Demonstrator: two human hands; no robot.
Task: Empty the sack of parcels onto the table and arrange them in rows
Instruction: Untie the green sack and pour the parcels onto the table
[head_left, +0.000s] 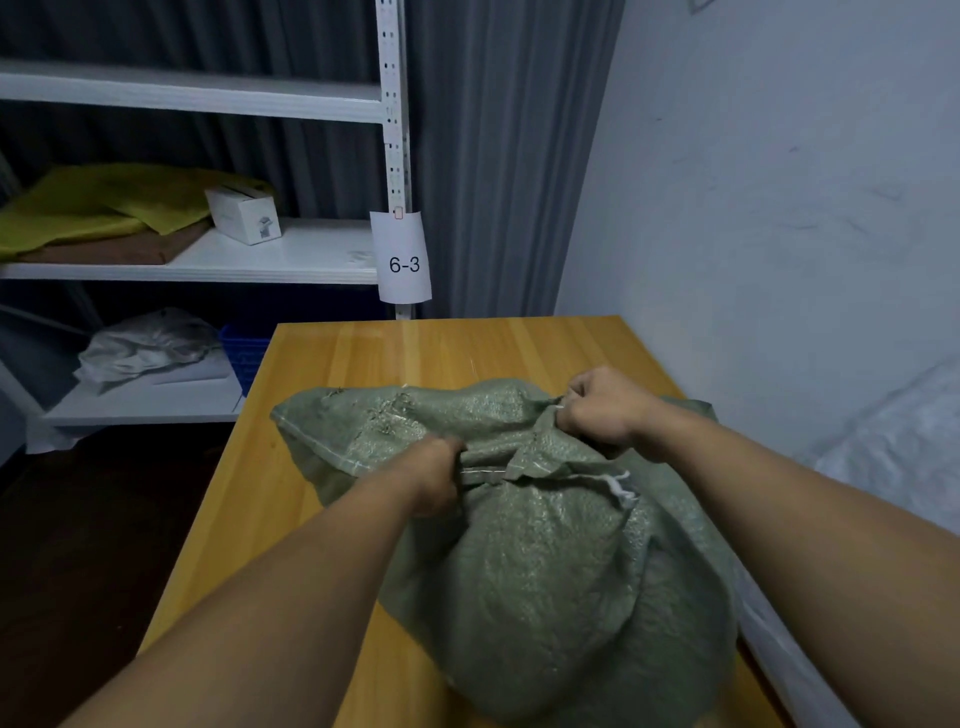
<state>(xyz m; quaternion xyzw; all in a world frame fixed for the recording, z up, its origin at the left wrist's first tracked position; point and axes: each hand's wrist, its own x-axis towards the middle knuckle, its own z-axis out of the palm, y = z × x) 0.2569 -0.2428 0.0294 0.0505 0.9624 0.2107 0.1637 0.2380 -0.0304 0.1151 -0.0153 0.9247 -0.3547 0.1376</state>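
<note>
Place: storeroom, likely for parcels.
Rack: white slotted shelving (208, 98), tag (402, 257) reading "6-3".
Stock: box (244, 215), folded cloths (104, 208), blue crate (241, 353).
Bench: woven sack (545, 561) on table (415, 348).

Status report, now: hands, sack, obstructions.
Left hand and right hand both gripping the green sack at its bunched mouth. Sack full, lying on the table. No parcels out. Nothing obstructing.

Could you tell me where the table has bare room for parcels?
Bare wood lies beyond the green woven sack, up to the wooden table's far edge, and along its left edge. The right side is crowded: the sack reaches that edge.
</note>
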